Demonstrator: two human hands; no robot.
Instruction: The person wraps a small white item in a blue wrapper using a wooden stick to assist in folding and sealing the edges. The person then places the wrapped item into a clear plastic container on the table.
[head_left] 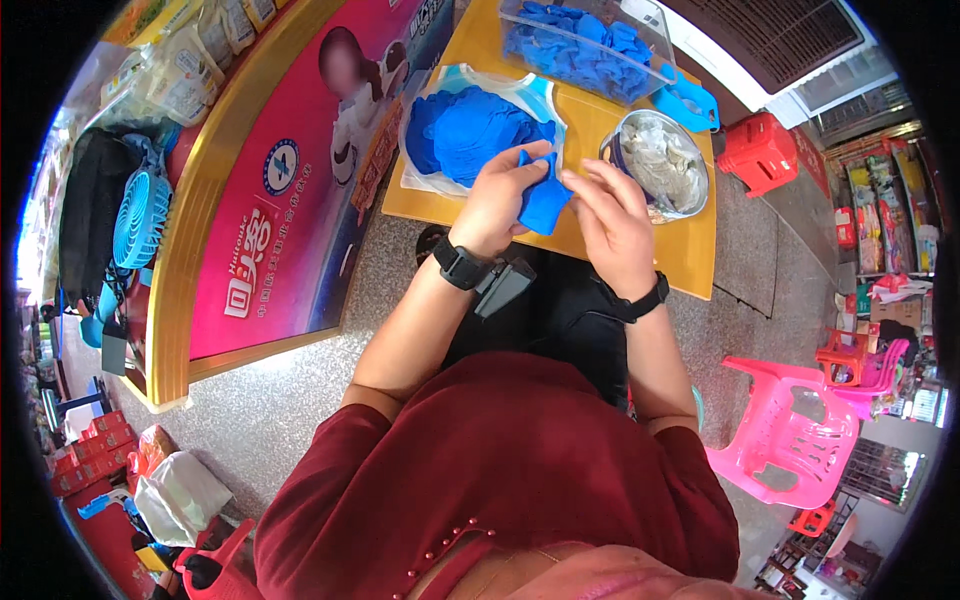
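Note:
My left hand (500, 195) grips a small, flat piece of blue cloth (545, 200) between thumb and fingers, above the near edge of the table. My right hand (615, 215) is at the cloth's right edge, its fingers bent together and the fingertips against it. Whatever lies between those fingertips is mostly hidden. Just beyond my left hand, a heap of similar blue pieces (465, 130) rests on a white cloth with turquoise edging (540, 95). A round tin (622, 150), lined with a crumpled clear plastic bag (660, 160), stands to the right of my right hand.
At the far side of the yellow table (695, 270) stands a clear plastic tub (645, 85) of blue pieces, beside a bright blue plastic object (688, 105). A pink printed counter (300, 200) borders the left. Red stools (760, 155) and a pink chair (790, 430) stand right.

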